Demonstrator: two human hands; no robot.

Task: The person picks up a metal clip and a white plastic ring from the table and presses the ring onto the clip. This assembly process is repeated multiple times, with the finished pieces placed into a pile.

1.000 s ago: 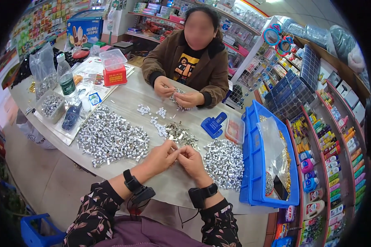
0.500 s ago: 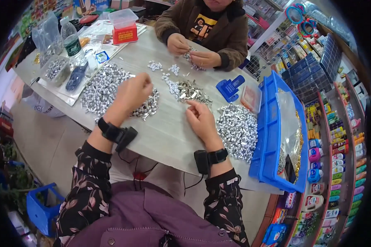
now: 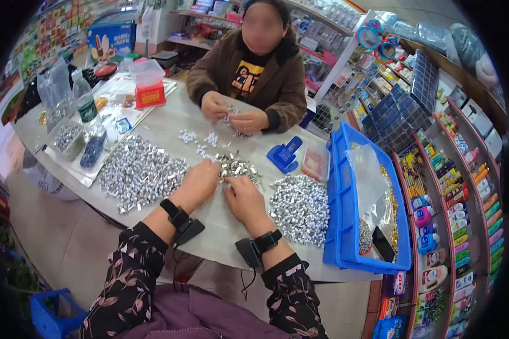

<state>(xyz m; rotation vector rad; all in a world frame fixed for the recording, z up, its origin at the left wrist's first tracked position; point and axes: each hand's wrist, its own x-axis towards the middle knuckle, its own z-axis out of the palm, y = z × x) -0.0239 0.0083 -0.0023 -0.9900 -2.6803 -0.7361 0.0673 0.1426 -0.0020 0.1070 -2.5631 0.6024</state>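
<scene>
My left hand (image 3: pixel 201 182) is at the left edge of a small heap of shiny flat metal pieces (image 3: pixel 238 166), its fingers drawn together. Close beside it, my right hand (image 3: pixel 246 202) has thumb and forefinger pinched at the heap's near edge. Whatever either hand's fingertips hold is too small or hidden. Left of my left hand spreads a large pile of small silver metal parts (image 3: pixel 136 172). A second silver pile (image 3: pixel 301 208) lies right of my right hand. Little clusters of whitish pieces (image 3: pixel 188 136) sit beyond the heap.
Across the table a person (image 3: pixel 249 79) handles small pieces. A blue crate (image 3: pixel 338 226) stands at the right edge, beside a blue plastic device (image 3: pixel 285 155) and a clear box (image 3: pixel 315 163). At the far left are a bottle (image 3: pixel 86 104), a tub (image 3: pixel 67 141) and a red box (image 3: pixel 150 95).
My left hand has moved off the left pile, rightward to the middle heap, next to my right hand. My right thumb and forefinger have come together. The whole view has shifted.
</scene>
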